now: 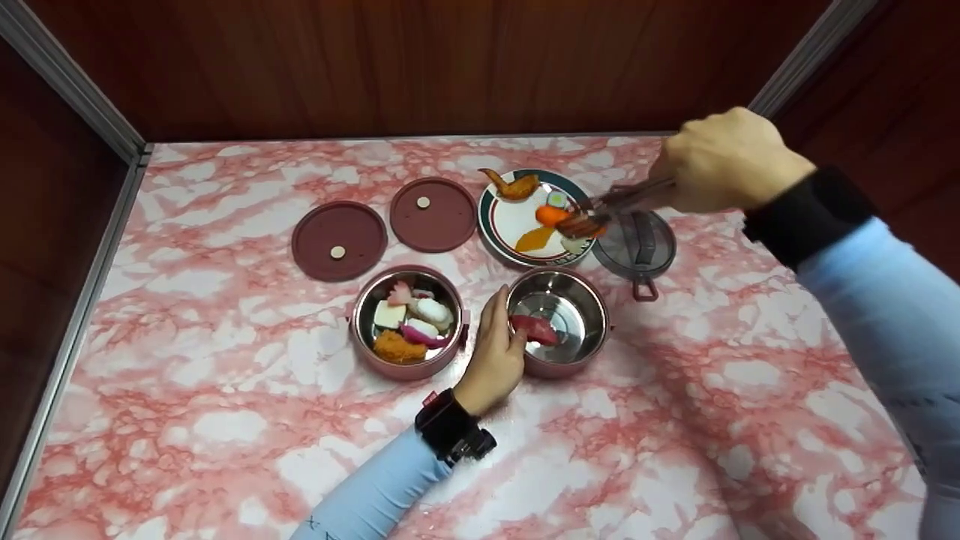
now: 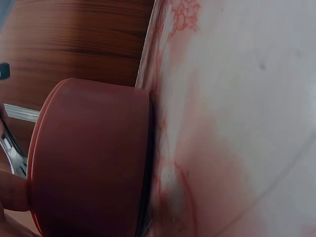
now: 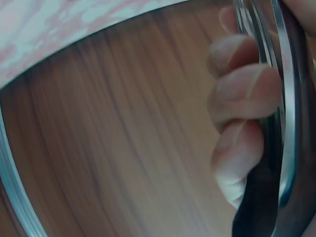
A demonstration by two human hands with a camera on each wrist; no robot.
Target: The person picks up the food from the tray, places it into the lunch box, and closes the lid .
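My left hand (image 1: pixel 495 367) grips the near-left rim of a pink, steel-lined lunch container (image 1: pixel 577 364), the thumb over its inside edge. The container's reddish outer wall (image 2: pixel 94 158) fills much of the left wrist view. Inside it lies a red piece of food (image 1: pixel 536 330). Above the right of the plate, my right hand (image 1: pixel 720 161) holds metal tongs (image 1: pixel 637 196), fingers curled round the dark handles (image 3: pixel 288 113). The tongs' blurred tips are over food on the green-rimmed plate (image 1: pixel 491 232), near an orange piece (image 1: pixel 553 216); whether they pinch anything I cannot tell.
A second steel-lined container (image 1: pixel 409 370) on the left holds several food pieces. Two dark red lids (image 1: pixel 337 229) (image 1: pixel 442 225) lie behind it. A clear lid with a handle (image 1: pixel 664 251) sits right of the plate, which also bears a chicken wing (image 1: pixel 517 186). Wooden panels (image 1: pixel 420 67) enclose the marbled table.
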